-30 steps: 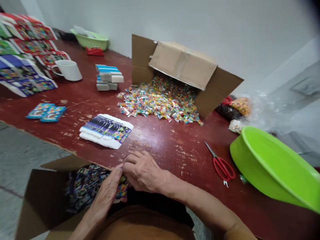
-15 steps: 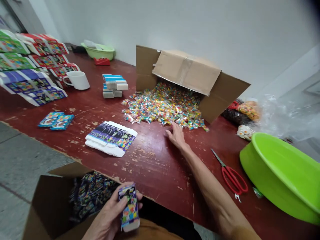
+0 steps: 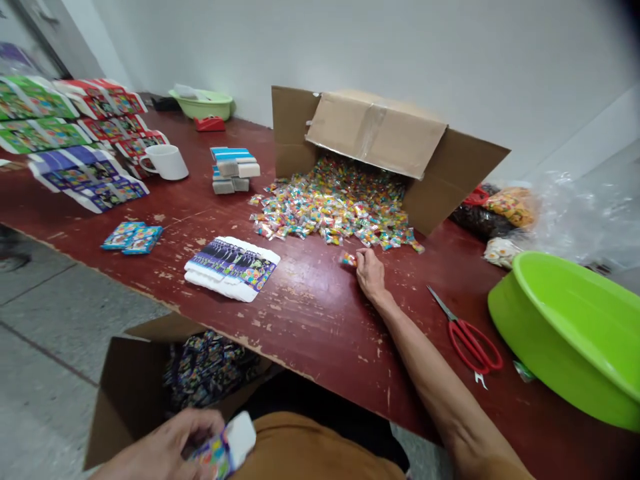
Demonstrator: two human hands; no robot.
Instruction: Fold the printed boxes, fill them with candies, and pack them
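Low at the bottom edge, my left hand point(image 3: 183, 433) grips a small printed candy box point(image 3: 217, 453), its white end flap standing open. My right hand point(image 3: 371, 272) is over the red table, fingers pinched on a small wrapped candy point(image 3: 349, 259). Just beyond it spreads a heap of wrapped candies point(image 3: 325, 213), spilling out of a cardboard carton point(image 3: 370, 137) that lies on its side. Left of my right hand lies a fanned stack of flat purple boxes point(image 3: 233, 267). Below the table edge, an open carton point(image 3: 120, 393) holds many dark filled packs point(image 3: 213, 367).
Red scissors point(image 3: 473, 340) and a green basin point(image 3: 555, 333) sit to the right. Toward the left are blue packets point(image 3: 133, 238), a white mug point(image 3: 167, 163), small stacked boxes point(image 3: 234, 170) and bundled cartons point(image 3: 90, 173). A pale green basin point(image 3: 203, 105) stands at the back.
My right hand has drawn back slightly from the heap with a candy pinched in it. My left hand has moved down and left, tilting the box so its white flap shows.
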